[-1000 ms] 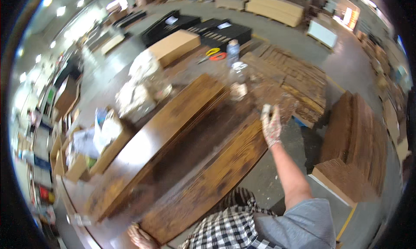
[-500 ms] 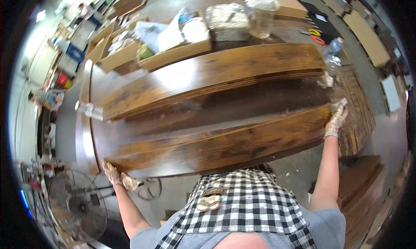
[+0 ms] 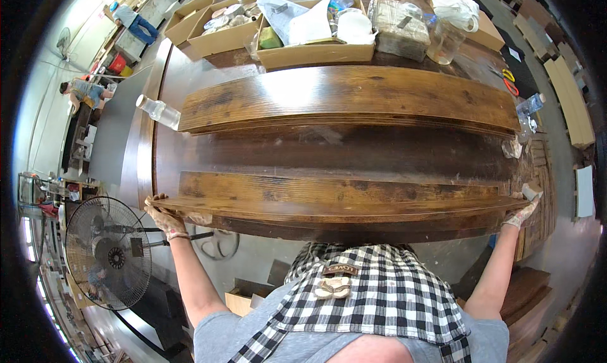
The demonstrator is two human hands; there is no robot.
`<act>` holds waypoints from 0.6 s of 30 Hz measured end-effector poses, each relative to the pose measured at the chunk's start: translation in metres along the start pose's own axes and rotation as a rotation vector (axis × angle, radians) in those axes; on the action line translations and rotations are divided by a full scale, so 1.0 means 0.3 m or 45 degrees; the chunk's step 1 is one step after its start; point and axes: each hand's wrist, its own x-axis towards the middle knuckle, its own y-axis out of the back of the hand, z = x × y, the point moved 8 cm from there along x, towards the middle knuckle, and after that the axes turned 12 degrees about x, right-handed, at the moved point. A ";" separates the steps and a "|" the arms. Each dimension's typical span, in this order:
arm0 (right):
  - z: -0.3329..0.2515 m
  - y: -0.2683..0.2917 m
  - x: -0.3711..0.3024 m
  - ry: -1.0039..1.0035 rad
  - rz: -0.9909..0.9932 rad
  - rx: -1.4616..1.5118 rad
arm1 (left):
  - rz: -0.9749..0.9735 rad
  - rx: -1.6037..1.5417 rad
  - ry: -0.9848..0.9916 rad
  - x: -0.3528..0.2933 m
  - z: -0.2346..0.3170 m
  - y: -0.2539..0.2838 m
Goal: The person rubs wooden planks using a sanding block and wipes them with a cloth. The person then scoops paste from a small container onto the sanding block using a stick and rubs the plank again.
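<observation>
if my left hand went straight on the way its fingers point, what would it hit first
Likely the brown strip along the left end of the table, just beyond the left hand; how high each sits is unclear, so it might pass over.

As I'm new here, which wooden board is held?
The wooden board nearest the checked apron, between left hand and right hand; the others lie flat beyond.

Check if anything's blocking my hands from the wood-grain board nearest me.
Nothing visible blocks them: your gloved left hand and right hand are on opposite ends of the wood-grain board. The right hand also holds a small pale block by its end.
</observation>
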 end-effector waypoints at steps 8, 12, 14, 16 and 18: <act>-0.004 0.059 -0.200 0.103 0.079 0.158 | -0.049 0.171 0.012 -0.013 -0.021 0.188; -0.100 0.066 -0.043 0.159 0.119 -0.105 | -0.107 0.008 0.081 -0.037 0.025 -0.015; -0.082 -0.285 -0.285 0.149 -0.012 -0.029 | -0.013 0.023 -0.029 -0.055 0.171 -0.090; -0.145 -0.339 -0.099 0.268 -0.112 0.021 | -0.205 -0.030 -0.028 0.054 0.180 -0.197; -0.152 -0.549 -0.066 0.266 -0.388 0.014 | -0.301 -0.104 -0.077 0.163 0.186 -0.310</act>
